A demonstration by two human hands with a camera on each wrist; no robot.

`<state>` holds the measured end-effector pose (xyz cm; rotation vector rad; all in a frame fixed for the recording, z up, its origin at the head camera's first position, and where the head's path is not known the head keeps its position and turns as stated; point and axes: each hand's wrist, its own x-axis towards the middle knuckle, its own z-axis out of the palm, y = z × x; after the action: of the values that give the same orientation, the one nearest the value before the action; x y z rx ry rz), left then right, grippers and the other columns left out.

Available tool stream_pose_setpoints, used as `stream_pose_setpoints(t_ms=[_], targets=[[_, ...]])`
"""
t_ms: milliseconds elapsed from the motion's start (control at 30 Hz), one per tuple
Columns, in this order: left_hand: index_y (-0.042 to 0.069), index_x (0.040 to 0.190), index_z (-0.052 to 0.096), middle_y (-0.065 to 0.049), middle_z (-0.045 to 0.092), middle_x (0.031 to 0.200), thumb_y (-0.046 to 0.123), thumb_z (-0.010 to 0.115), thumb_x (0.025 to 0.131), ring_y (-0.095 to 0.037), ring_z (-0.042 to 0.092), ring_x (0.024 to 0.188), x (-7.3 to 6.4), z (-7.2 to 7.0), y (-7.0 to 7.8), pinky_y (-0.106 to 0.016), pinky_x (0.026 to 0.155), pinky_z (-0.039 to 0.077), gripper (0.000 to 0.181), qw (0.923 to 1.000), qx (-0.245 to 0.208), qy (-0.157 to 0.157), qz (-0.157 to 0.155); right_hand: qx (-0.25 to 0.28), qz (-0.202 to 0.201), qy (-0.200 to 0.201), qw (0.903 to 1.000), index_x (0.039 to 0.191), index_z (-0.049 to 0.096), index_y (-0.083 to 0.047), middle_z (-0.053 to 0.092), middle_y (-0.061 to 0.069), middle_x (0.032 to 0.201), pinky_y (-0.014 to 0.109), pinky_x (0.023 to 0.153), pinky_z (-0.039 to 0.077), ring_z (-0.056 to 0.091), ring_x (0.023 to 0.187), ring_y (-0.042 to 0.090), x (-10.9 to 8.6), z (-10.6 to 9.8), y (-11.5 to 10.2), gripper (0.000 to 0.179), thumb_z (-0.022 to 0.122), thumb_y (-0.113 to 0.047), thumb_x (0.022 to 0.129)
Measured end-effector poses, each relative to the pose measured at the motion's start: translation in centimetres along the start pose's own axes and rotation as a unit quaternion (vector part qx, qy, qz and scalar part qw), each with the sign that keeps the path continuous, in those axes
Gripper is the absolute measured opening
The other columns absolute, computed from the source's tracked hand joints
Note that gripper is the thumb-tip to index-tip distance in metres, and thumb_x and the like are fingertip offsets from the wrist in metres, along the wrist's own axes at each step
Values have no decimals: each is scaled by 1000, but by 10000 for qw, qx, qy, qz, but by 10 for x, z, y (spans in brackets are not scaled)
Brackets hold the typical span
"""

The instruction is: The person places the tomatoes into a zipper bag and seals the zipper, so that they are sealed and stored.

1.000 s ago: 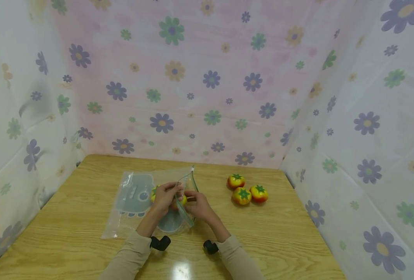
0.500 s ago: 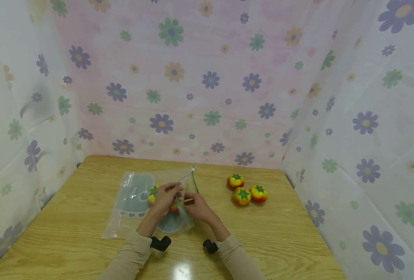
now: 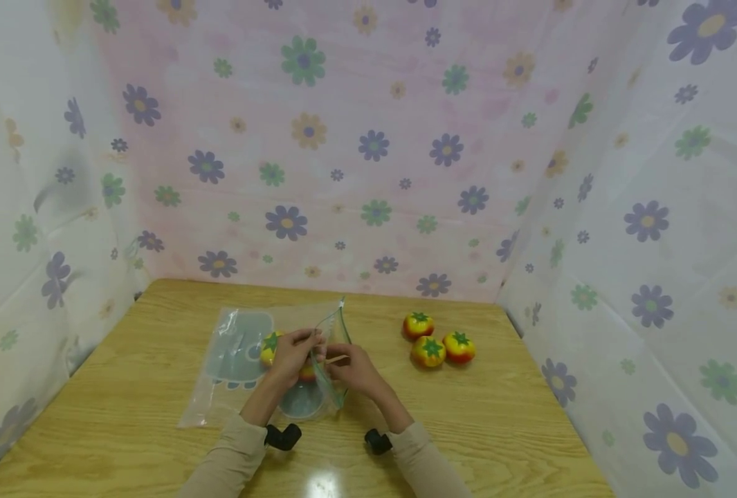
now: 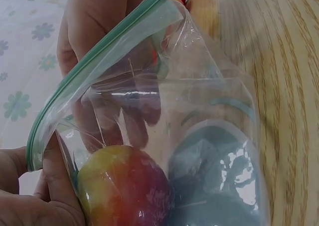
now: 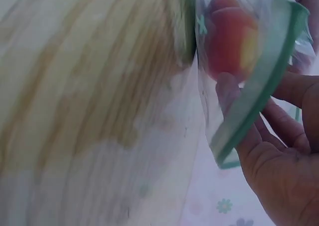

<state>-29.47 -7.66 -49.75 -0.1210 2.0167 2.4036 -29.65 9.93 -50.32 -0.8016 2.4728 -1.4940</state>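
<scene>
At one end of the bag (image 3: 237, 349), the left hand (image 3: 292, 356) pinches the edge beside the green zip (image 4: 103, 49), its fingers bent around the film; this seems meant to lift one side of the mouth and make room for the right hand (image 3: 352, 366). That hand reaches in from the other side, its fingers fairly straight and gripping nothing that shows; they are close to the nearer fruit (image 4: 122, 186), though I cannot tell whether they touch it.

This fruit sits inside the bag, just past the mouth, and a second fruit (image 3: 270, 349) lies deeper, partly hidden by the left hand. Their weight probably helps keep the bag from sliding. Towards its far end it lies flat, a blue-grey print (image 4: 214, 181) on it.

Well apart on the right, three fruits (image 3: 428, 351) stand in a close cluster on the surface (image 3: 499, 415), leaves up; placed on that side, they are likely handy for the right hand. Behind everything hangs a flowered curtain (image 3: 368, 173)
</scene>
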Motion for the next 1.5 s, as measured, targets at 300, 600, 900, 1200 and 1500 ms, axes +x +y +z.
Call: stream_pose_setpoints(t_ms=[300,600,900,1200,1500], targets=[[-11,122,63,-1,72,85,14,65,101,-8,68,67,1,-1,-3,-18,58,54,32,9998,-166,-96,-74,-166,-364,495,9980,123,67,6,69,25,118,36,85,61,69,103,38,-15,-21,-10,26,61,2,98],[-12,120,64,1,72,82,13,65,101,-7,68,66,0,-5,-10,-17,55,50,31,9999,-107,-71,-77,91,-297,1340,9905,118,71,4,72,19,117,59,103,50,64,115,39,-26,-34,15,23,67,0,95],[-9,119,67,1,73,85,13,67,100,-6,66,71,-1,-7,-5,-18,58,47,29,9998,182,-42,65,605,21,2244,9726,109,71,8,70,26,114,64,105,45,60,117,44,-46,-54,-11,18,65,9,93],[-11,124,64,-5,74,90,10,65,100,-8,67,74,-1,-6,-1,-18,62,55,32,9999,-62,-113,49,365,296,3244,9448,110,72,6,72,23,111,53,109,47,65,114,31,-48,-76,26,17,66,3,95],[-14,124,61,-12,74,94,6,65,100,-9,68,73,1,-4,-7,-20,65,59,32,9993,-309,-185,60,-34,749,3098,9478,118,69,8,67,24,121,58,111,42,55,127,37,-55,-113,22,27,70,-2,93]])
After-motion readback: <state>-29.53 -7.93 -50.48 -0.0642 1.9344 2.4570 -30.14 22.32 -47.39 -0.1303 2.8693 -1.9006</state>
